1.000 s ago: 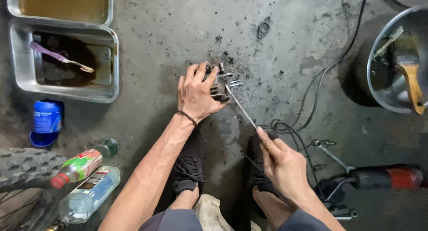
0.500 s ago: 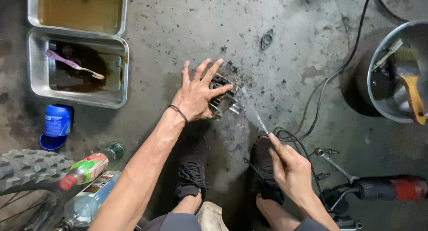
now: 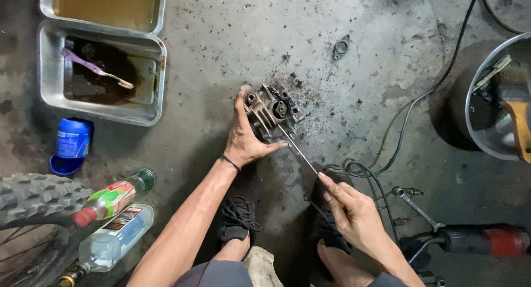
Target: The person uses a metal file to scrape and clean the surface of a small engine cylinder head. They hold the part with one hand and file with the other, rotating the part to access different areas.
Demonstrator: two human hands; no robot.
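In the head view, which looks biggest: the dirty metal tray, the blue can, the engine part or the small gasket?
1. Dirty metal tray
2. Engine part
3. Blue can, close to the engine part, so unsure
4. Gasket

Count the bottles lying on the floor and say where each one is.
2. The green bottle with a red cap lies at lower left beside the tyre; the clear bottle lies just below it. Others may be hidden outside the view.
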